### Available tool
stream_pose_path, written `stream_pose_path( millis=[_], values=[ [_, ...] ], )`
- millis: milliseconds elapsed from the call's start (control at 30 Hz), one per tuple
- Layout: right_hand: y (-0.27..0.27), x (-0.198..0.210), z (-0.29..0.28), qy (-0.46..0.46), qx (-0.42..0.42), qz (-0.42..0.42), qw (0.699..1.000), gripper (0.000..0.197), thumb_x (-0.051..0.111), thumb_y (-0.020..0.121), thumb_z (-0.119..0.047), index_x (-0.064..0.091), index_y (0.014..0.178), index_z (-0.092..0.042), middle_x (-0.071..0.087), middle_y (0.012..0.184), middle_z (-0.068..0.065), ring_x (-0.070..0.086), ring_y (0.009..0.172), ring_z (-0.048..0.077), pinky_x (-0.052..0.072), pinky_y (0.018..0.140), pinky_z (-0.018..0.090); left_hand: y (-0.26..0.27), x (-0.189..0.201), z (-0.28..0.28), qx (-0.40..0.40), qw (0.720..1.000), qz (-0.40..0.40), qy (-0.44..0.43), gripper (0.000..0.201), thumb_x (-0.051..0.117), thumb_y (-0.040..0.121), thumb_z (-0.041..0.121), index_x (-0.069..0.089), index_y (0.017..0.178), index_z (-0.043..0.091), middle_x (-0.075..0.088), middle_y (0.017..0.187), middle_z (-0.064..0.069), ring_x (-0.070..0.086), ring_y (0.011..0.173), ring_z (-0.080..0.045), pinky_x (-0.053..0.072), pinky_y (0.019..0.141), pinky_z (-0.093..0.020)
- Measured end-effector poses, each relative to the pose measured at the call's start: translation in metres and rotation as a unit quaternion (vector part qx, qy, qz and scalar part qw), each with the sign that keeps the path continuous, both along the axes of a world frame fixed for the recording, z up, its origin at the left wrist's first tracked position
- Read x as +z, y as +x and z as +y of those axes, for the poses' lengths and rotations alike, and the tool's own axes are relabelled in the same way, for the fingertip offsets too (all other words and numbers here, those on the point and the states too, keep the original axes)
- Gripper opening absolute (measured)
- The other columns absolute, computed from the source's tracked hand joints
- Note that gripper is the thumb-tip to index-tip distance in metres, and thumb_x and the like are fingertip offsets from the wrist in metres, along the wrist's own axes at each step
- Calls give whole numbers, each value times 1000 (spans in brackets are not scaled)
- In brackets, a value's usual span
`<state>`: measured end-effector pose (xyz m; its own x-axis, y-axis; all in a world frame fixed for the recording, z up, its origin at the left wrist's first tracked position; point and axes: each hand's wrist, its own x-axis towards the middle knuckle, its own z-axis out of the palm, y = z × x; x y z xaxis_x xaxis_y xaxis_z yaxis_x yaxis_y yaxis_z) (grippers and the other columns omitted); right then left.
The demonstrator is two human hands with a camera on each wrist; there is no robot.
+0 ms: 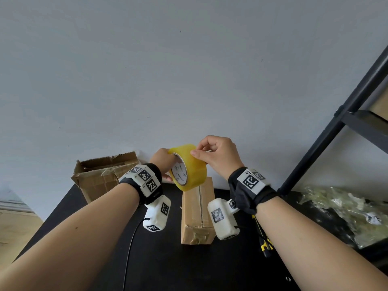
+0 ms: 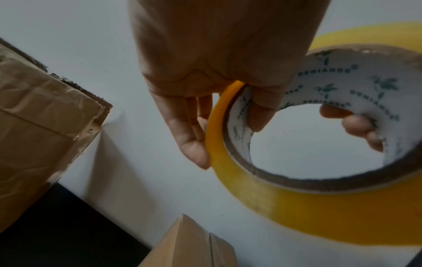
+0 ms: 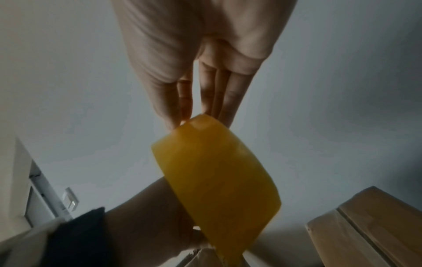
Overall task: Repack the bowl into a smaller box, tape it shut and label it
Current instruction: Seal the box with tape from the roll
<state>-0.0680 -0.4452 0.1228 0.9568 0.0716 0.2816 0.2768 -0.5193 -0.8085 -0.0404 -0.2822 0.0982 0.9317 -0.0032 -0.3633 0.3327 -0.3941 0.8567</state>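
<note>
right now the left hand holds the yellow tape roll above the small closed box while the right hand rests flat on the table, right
Not quite: the right hand is not on the table; the head view shows it raised, pinching at the tape roll. The left hand does hold the roll above the small closed box.

tape roll (image 1: 189, 167) above small box (image 1: 197, 208) | open box (image 1: 100, 175) left, probably behind

A yellow tape roll (image 1: 187, 166) with a white printed core is being held up on edge above the far end of a small brown box (image 1: 198, 211). The box is lying closed, its flaps meeting along a centre seam, pointing toward twelve o'clock on the black tabletop (image 1: 189, 267).
</note>
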Motion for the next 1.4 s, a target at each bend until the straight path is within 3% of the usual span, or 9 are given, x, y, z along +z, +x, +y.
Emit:
stream_pose_path(
  millis=[167, 300, 467, 700, 867, 967, 1167, 1300, 1400],
  values=[
    [-4, 3, 3, -25, 22, 0, 999, 18, 72, 83, -25, 73, 100, -21, 67, 88, -11, 60, 80, -4, 50, 80, 16, 1, 2, 3, -9, 1000, -20, 17, 17, 48, 92, 15, 60, 101, 6, 62, 101, -14, 65, 84, -36, 57, 65, -40],
    [4, 0, 6, 47, -27, 59, 997, 30, 72, 82, -30, 66, 111, -26, 70, 88, -5, 65, 86, 9, 54, 85, 35, 1, 6, 2, -35, 990, -117, 76, 22, 45, 89, 12, 65, 97, 10, 67, 91, -10, 66, 83, -33, 57, 72, -42],
    [6, 3, 9, 169, -35, 225, 959, 24, 73, 81, -32, 69, 96, -13, 69, 99, 5, 64, 97, 23, 53, 91, 38, 3, 9, 0, -39, 967, -212, 139, 37, 43, 87, 7, 64, 114, 23, 67, 103, -4, 62, 97, -26, 53, 83, -38],
    [6, 0, 4, 181, 18, 267, 946, 42, 79, 74, -12, 64, 113, -13, 67, 114, 8, 59, 112, 27, 45, 102, 44, 3, 6, -2, -17, 958, -243, 150, 43, 43, 89, 5, 58, 127, 20, 60, 121, -9, 56, 110, -28, 43, 83, -30],
    [7, -4, 10, 149, 23, 271, 951, 35, 84, 67, -18, 67, 98, -19, 69, 111, 5, 59, 112, 26, 43, 105, 46, 9, 6, -1, -24, 951, -251, 180, 48, 43, 89, 4, 55, 130, 25, 54, 123, -10, 53, 112, -30, 39, 81, -30],
    [9, -5, 12, 143, 30, 280, 949, 33, 83, 68, -9, 65, 93, -22, 68, 111, 7, 57, 114, 28, 41, 106, 47, 11, 6, 0, -23, 951, -249, 181, 48, 43, 89, 4, 54, 130, 26, 54, 124, -9, 53, 113, -29, 37, 82, -29],
    [9, -3, 13, 167, 27, 302, 938, 35, 76, 74, -6, 65, 106, -14, 66, 116, 11, 57, 115, 28, 44, 101, 40, 12, 6, -1, -23, 948, -256, 185, 47, 41, 90, 4, 55, 130, 25, 54, 122, -11, 53, 111, -30, 39, 81, -29],
    [10, -1, 16, 185, 29, 314, 931, 27, 68, 77, -1, 63, 101, -11, 63, 111, 13, 55, 105, 27, 45, 86, 33, 13, 5, -1, -27, 950, -256, 179, 48, 41, 90, 4, 54, 130, 25, 53, 122, -11, 53, 111, -30, 38, 81, -29],
    [11, -2, 16, 192, 29, 315, 929, 28, 65, 75, 4, 64, 100, -9, 61, 106, 14, 53, 101, 27, 44, 88, 35, 13, 5, -2, -30, 951, -253, 175, 49, 39, 89, 3, 54, 131, 24, 53, 122, -12, 52, 111, -30, 38, 82, -29]
  ],
)
